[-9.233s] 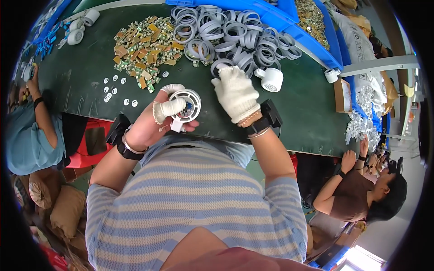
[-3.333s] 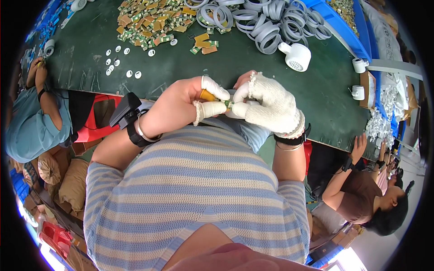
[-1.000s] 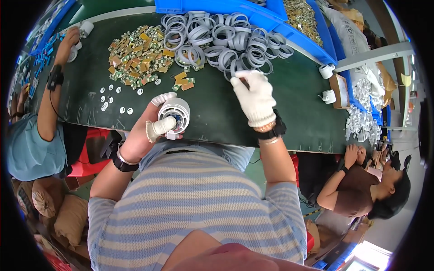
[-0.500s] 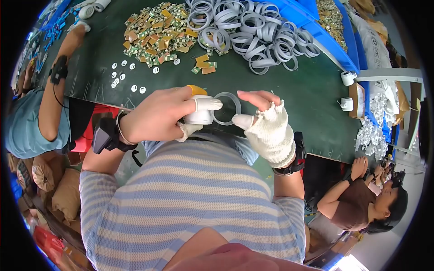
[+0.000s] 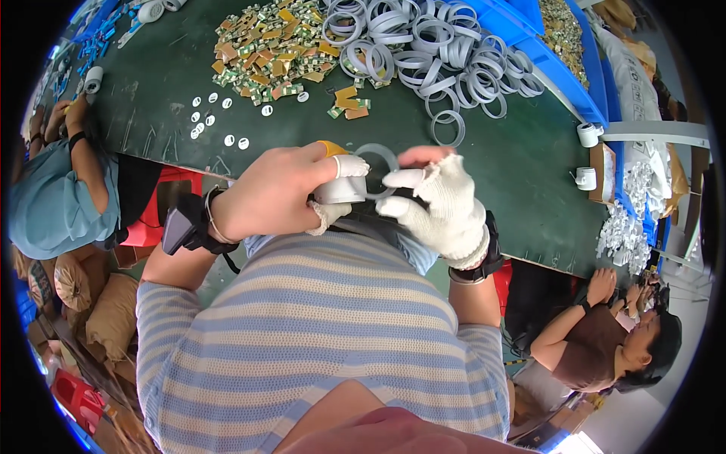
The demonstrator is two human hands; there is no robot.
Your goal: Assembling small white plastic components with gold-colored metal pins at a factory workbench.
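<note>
Here, left hand (image 5: 276,189) curled round a white housing (image 5: 340,191), right hand (image 5: 450,208) half-open at a grey ring (image 5: 376,147), its hold unclear.

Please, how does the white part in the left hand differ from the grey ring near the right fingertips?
Colour: the white part is white, while the grey ring is dull grey.
Form: the white part has a broad, solid-looking side; the grey ring is a thin, open hoop.
Handling: the left hand grips the white part; the grey ring is by the fingertips of the right hand.
Both are between the hands.
</note>
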